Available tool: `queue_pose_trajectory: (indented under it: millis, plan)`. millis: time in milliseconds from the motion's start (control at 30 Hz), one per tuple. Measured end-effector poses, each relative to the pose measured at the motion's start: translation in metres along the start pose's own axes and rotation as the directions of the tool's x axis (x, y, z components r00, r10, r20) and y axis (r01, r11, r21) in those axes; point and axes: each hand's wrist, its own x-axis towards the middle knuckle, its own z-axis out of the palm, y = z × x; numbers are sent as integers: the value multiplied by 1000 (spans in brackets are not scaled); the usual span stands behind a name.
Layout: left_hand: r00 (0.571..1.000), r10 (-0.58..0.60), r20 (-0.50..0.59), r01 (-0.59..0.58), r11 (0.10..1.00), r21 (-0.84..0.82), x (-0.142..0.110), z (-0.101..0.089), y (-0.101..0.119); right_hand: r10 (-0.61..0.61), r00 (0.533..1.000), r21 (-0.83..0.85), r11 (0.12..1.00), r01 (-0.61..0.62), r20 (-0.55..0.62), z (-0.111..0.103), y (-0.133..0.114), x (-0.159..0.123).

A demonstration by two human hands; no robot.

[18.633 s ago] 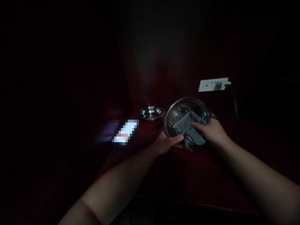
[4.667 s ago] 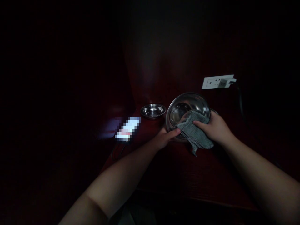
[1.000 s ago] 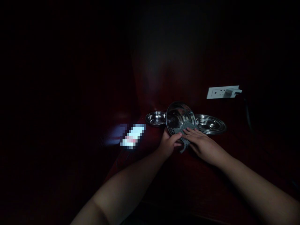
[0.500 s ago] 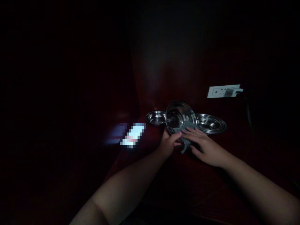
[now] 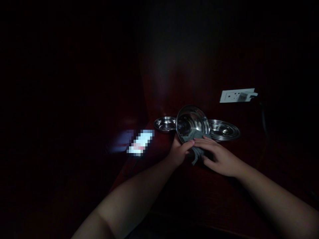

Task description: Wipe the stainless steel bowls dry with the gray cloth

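In dim light a steel bowl stands tilted on its rim, its inside facing me. My left hand grips its lower left rim, thumb over the edge. A grey knitted cloth hangs over the lower rim and down onto the wood. My right hand lies on the cloth with its fingers stretched and pressing it against the bowl.
A small steel bowl sits left of the tilted one and a wide steel bowl sits right of it, both on a dark red wooden surface. A lit phone lies at the left. A white wall socket holds a plug.
Since 4.7 s ago a smaller bowl stands in my hands and the wide one rests at the right. Over the last second my right hand slid slightly nearer with the cloth.
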Motion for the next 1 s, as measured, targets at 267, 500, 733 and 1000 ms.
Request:
queue_pose_trajectory:
  millis: [267, 500, 733, 1000]
  plan:
    - [997, 63, 43, -62, 998, -17, -1, 4, 1, -10, 999, 42, 999, 12, -39, 0, -2, 0]
    - [992, 65, 111, -61, 998, -33, 0, -1, -3, -7, 999, 23, 1000, 9, -47, -1, -5, 2]
    - [987, 16, 158, -4, 997, -80, 1, -5, -7, 16, 1000, 109, 994, -13, -25, -5, -5, 3]
    - [977, 15, 211, 6, 995, -99, 1, -6, -10, 81, 996, 281, 957, -70, -28, -8, -7, 3]
